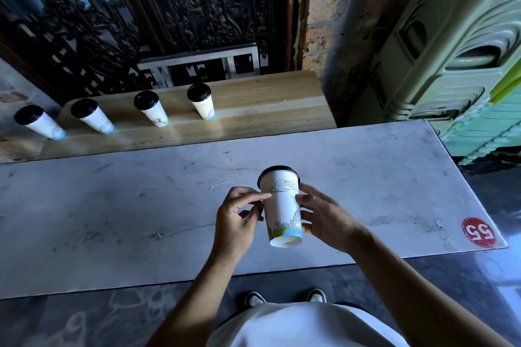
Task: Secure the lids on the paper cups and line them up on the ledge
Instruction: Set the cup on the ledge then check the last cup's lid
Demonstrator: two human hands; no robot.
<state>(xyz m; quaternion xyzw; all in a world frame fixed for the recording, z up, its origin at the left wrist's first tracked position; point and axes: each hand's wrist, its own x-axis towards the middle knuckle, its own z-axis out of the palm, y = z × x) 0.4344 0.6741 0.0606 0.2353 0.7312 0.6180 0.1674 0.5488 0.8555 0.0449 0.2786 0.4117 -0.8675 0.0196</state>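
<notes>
Held cup: white paper cup (282,207) with line drawings, black lid (277,170) on, tipped so its base faces the camera, above the grey surface (112,205).
Left hand (236,220): grip clamped on the cup's left side, fingertips (260,196) pinching the wall.
Right hand (327,218): fingers spread around the cup's right side, touching it.
Ledge (267,104): wooden, beyond the surface; four lidded cups in a row, the rightmost (201,104) nearest the middle.
Sticker (479,232): red, round, at the surface's right corner.

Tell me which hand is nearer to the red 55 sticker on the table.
Right. The right hand holds the cup on the side toward the red 55 sticker; the left hand is on the cup's far side, farther from it.
</notes>
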